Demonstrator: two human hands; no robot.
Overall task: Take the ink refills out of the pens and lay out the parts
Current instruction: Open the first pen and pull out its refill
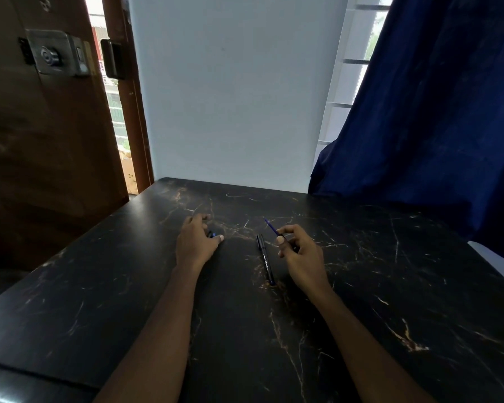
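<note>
A black pen [266, 259] with white lettering lies on the dark marble table [390, 301], between my two hands, its length running toward me. My right hand [300, 257] pinches a thin blue ink refill [271, 226] between thumb and fingers, and the refill's tip points up and away to the left. My left hand [197, 242] rests palm down on the table to the left of the pen, closed over a small dark pen part with a blue end [212, 235]. Most of that part is hidden under the fingers.
A white wall stands just behind the table's far edge. A blue curtain [437, 112] hangs at the right, over the table's far right corner. A brown wooden door [47, 126] with a metal lock is at the left.
</note>
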